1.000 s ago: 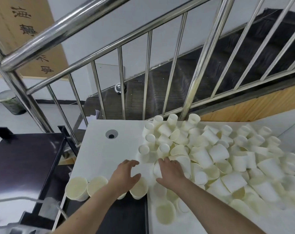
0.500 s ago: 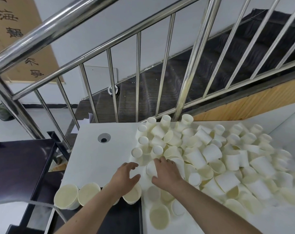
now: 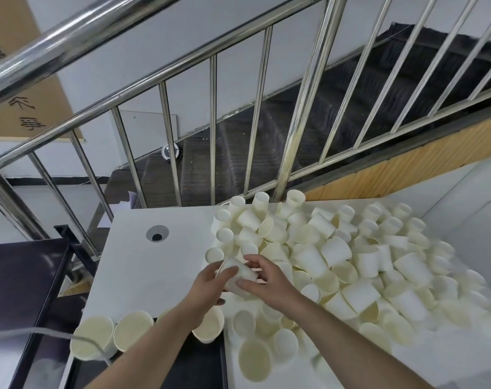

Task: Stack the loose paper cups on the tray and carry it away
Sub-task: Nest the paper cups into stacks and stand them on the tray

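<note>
While both hands work one cup (image 3: 238,273): left hand (image 3: 208,282) curled round its rim end, right hand (image 3: 262,279) pinching base w/ thumb + fingers, cup tilted, held above white counter (image 3: 143,265) near pile's left edge. Loose cups (image 3: 351,265) heaped across counter's right side to far edge. Row of upright cups (image 3: 132,329) at near-left corner; dark tray (image 3: 199,363) below, partly hidden. Tip: align rims, nest straight, don't crush wall, seat fully before next.
</note>
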Tool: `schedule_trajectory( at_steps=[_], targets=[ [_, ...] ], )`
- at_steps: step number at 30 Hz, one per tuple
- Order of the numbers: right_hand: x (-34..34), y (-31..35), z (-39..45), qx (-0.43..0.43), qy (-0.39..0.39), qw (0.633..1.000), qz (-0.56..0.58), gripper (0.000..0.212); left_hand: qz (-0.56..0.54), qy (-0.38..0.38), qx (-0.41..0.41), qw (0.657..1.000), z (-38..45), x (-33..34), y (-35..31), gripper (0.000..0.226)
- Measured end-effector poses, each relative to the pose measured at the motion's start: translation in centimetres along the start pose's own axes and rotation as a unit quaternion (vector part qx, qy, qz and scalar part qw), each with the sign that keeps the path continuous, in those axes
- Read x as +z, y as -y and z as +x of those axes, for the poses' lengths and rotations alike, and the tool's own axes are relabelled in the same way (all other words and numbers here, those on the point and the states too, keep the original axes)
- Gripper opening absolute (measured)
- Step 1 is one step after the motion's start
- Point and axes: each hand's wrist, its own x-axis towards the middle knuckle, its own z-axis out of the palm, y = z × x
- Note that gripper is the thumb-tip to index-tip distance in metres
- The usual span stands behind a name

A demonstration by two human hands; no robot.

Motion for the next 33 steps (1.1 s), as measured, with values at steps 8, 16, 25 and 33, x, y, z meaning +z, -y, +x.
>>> schedule_trajectory(
  at_steps=[8,16,25,33],
  targets=[
    [-2.5,-1.5,0.7,0.086,-0.100,0.839,-0.528,0.072,0.234,-0.095,0.073,0.965,-0.2,-1.2,0.4,0.071],
    [-1.7,-2.5,2.5,0.147,-0.076,0.777,-0.607,0.086,0.281,-0.092,0.092,0.951,-1.0,-1.6,0.9,0.072],
    [-1.4,-1.9,2.3,0.154,-0.095,0.807,-0.562,0.085,0.265,-0.105,0.100,0.953,-1.0,-2.5,1.6,0.071],
    [0.0,1.7,0.9,0.078,-0.092,0.918,-0.379,0.074,0.261,-0.094,0.110,0.954,-1.5,-4.1,1.2,0.070]
  ],
)
